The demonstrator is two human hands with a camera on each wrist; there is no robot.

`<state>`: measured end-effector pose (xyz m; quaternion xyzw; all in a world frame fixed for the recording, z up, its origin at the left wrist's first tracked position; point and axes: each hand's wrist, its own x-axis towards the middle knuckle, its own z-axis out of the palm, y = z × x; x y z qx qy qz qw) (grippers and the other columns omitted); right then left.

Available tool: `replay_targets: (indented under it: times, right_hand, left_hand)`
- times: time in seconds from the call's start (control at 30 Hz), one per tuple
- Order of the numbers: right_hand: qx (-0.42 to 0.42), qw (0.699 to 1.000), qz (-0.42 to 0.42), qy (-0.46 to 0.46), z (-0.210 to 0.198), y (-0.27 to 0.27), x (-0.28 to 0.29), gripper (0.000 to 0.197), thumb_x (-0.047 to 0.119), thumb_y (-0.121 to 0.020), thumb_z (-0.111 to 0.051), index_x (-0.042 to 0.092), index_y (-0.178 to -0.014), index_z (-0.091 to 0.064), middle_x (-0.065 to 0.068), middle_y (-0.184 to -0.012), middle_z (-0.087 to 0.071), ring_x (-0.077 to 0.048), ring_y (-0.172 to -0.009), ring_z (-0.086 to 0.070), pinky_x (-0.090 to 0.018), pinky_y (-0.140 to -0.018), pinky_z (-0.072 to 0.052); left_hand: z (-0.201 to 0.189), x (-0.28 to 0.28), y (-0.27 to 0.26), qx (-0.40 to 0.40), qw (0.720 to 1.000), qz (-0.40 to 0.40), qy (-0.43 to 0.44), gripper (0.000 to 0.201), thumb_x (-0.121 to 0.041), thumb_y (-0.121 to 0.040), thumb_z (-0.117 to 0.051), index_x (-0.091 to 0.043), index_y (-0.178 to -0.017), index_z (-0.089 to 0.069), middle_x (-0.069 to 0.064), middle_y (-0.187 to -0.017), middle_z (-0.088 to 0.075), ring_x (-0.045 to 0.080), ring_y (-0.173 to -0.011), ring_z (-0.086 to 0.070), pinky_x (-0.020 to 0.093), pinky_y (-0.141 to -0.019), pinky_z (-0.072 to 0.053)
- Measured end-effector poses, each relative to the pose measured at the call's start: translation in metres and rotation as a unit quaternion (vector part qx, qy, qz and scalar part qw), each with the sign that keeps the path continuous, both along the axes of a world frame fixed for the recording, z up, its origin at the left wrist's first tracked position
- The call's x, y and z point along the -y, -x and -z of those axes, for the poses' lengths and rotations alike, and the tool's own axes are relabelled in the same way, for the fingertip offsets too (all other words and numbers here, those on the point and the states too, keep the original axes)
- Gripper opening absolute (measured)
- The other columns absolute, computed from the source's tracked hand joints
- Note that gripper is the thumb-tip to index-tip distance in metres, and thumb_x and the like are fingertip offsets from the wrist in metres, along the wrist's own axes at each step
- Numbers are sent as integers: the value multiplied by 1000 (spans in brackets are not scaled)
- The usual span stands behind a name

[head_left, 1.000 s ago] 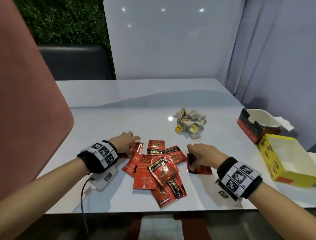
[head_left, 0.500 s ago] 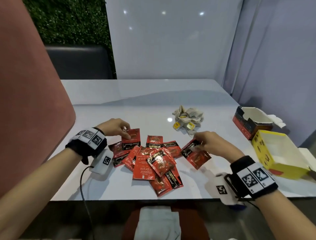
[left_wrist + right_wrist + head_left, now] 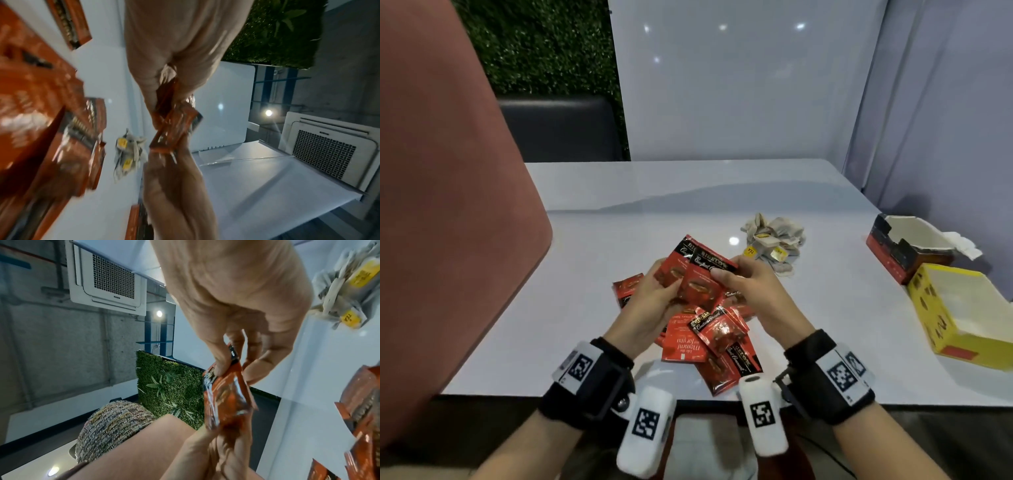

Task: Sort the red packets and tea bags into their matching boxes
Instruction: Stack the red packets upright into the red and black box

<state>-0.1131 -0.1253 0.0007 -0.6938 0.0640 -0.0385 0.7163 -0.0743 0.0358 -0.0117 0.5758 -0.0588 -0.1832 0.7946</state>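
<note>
Hands meet above the worktop (image 3: 592, 246): the left hand (image 3: 650, 305) and right hand (image 3: 750, 291) both grip two overlapped red packets (image 3: 698, 274). More packets (image 3: 709, 342) lie below, tea bags (image 3: 774, 240) behind, both boxes (image 3: 962, 308) right.

White table (image 3: 619, 240); pink chair back (image 3: 441, 205) left; green hedge wall (image 3: 541, 48); ceiling air-conditioner (image 3: 107, 277)

Red packets (image 3: 697, 281), black-banded; yellow box (image 3: 962, 329)
</note>
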Motion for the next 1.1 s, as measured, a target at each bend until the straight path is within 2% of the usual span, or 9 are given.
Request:
replay_targets:
  times: [0.23,0.4,0.5,0.67,0.73,0.83,0.93,1.0,1.1]
  right_hand:
    - [20,998,63,5,8,-11,-10,24,12,-75,-75,10,-87,-54,-7,-82,-63,-13,-61,-63,-22,-48,-49]
    - [25,993,-85,84,-2,-10,-18,35,9,-75,-75,15,-105,-57,4,-72,-65,-14,-73,-67,-25,-61,-53]
    - [34,968,-134,208,-6,-18,-35,22,15,-75,-74,21,-93,-62,-3,-82,-69,-18,-80,-68,-36,-75,-55]
    - [46,923,-164,346,-6,-69,-78,25,29,-86,-63,8,-100,-64,-11,-93,-67,-22,-86,-61,-30,-73,-48]
    - [17,874,-171,455,0,-106,-91,33,29,-89,-60,4,-110,-60,-16,-112,-63,-29,-105,-58,-38,-88,-48]
    - [2,720,-260,643,17,-146,-108,50,19,-87,-62,6,-132,-44,-17,-131,-50,-34,-121,-48,-44,-95,-45]
    - [35,581,-360,729,27,-165,-122,75,13,-82,-67,18,-144,-26,-12,-139,-42,-29,-131,-33,-48,-97,-41]
    - [58,549,-370,747,32,-172,-127,74,11,-82,-66,20,-144,-27,-12,-139,-40,-29,-132,-33,-48,-96,-40]
    - [40,578,-356,733,33,-174,-127,59,16,-83,-65,19,-136,-39,-16,-137,-40,-34,-130,-36,-48,-99,-37]
  left_hand:
    - [8,-2,15,-122,980,16,157,46,-38,-94,-40,-3,-120,-54,18,-116,-66,28,-106,-65,36,-87,-55]
    - [9,-30,15,-180,957,139,178,76,-46,-62,-79,1,-120,-61,24,-123,-60,37,-113,-59,46,-86,-54]
    - [14,-43,11,-171,953,180,174,67,-33,-58,-86,-1,-113,-65,24,-114,-64,39,-105,-62,50,-82,-53]
    - [25,-59,2,-144,978,26,145,19,-21,-72,-72,-5,-82,-73,12,-75,-61,20,-64,-63,33,-65,-57]
    - [29,-79,-4,-161,970,-27,179,24,-17,-68,-76,-2,-85,-73,12,-77,-59,19,-61,-60,30,-62,-57]
    - [33,-108,-4,-186,956,-40,223,70,-21,-40,-94,3,-100,-68,13,-86,-63,20,-67,-62,32,-64,-57]
    - [33,-123,1,-197,953,-46,224,75,-24,-30,-97,6,-95,-72,12,-86,-67,22,-71,-66,35,-70,-58]
    - [37,-128,2,-195,954,-63,217,78,-25,-25,-97,9,-90,-72,12,-84,-67,22,-70,-68,38,-73,-58]
    - [43,-128,4,-208,952,-80,210,77,-27,-30,-95,9,-94,-71,12,-84,-68,21,-73,-68,40,-76,-58]
